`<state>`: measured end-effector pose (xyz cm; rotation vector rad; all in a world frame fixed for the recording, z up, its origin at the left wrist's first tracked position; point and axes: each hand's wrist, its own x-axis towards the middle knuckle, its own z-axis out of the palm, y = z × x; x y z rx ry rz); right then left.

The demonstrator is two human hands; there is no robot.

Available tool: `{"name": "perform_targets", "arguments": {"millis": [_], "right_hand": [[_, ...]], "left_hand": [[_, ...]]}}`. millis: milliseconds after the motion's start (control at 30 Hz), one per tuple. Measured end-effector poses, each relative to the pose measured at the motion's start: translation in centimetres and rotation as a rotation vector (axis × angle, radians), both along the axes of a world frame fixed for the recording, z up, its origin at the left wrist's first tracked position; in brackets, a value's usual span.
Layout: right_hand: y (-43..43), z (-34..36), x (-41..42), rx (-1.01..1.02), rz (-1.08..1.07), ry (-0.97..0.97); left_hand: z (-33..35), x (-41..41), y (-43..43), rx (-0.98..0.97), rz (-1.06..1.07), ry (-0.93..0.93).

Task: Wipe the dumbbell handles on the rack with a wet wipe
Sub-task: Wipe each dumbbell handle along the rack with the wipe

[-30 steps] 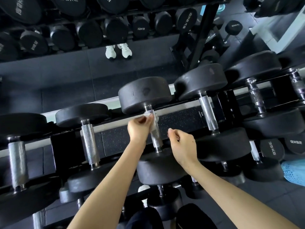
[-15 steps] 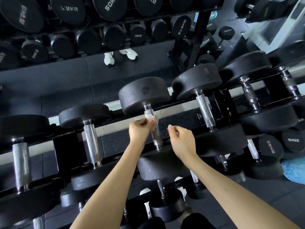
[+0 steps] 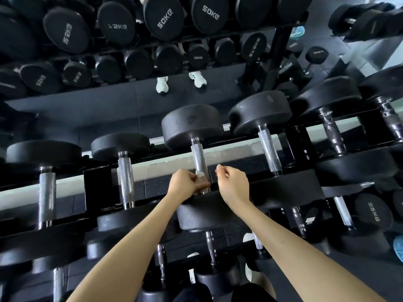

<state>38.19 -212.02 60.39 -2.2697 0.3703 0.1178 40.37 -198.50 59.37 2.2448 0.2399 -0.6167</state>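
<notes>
On the rack [image 3: 98, 188], left hand [image 3: 185, 186] held a wet wipe [image 3: 200, 178] against a dumbbell handle [image 3: 198, 159].
Wipe sat at handle's lower end; right hand [image 3: 233, 185] hovered just beside, fingers [image 3: 224, 171] curled, holding nothing.

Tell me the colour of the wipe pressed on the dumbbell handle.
White, slightly translucent; the wet wipe shows in the head view, the only one, held by the left hand.
</notes>
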Motion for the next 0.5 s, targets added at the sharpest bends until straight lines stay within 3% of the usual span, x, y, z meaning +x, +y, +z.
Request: {"name": "perform_targets", "arguments": {"millis": [233, 367, 500], "right_hand": [[-3.8, 1.6, 1.2, 0.412, 0.041, 0.070], [-6.0, 3.3, 2.3, 0.652, 0.128, 0.203], [-9.2, 4.2, 3.9, 0.714, 0.208, 0.293]], "left_hand": [[4.0, -1.1, -1.0, -0.250, 0.391, -0.149], [6.5, -1.0, -3.8, -0.401, 0.354, -0.153], [7.6, -0.4, -7.2, -0.546, 0.325, -0.107]]}}
